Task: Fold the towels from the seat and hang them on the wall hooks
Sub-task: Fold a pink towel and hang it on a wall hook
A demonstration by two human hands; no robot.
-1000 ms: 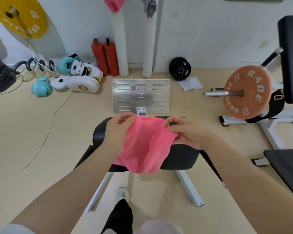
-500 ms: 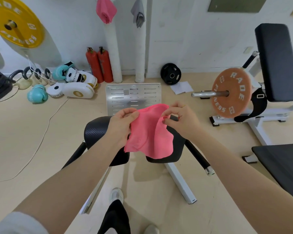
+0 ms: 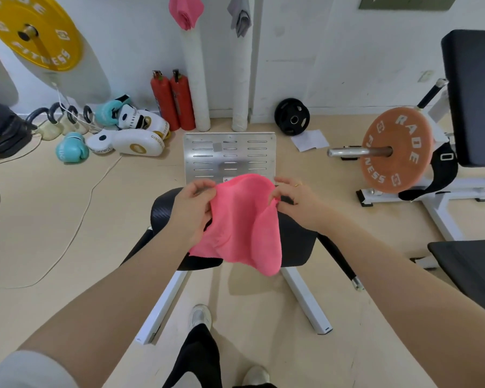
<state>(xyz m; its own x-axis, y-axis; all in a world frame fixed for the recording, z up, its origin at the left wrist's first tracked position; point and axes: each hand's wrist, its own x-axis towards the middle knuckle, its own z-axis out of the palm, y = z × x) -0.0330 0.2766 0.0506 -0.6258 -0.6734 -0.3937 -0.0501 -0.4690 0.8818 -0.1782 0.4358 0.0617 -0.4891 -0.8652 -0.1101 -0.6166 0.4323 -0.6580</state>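
Left hand (image 3: 192, 211) pinches the left top edge of the pink towel (image 3: 241, 222), fingers curled onto the cloth. Right hand (image 3: 297, 200) pinches the right top edge, a ring on one finger. Towel hangs in the air between both hands, just above the black seat (image 3: 297, 236), partly hiding it. Beyond the seat, a second pink towel (image 3: 186, 12) and a grey towel (image 3: 240, 16) hang high on the wall; their hooks are cut off by the frame top. Right of the seat, orange plate (image 3: 395, 152) reads "RADE FITNESS". Yellow plate (image 3: 32, 29), far left of the seat, shows "FITNESS", rest cut off.
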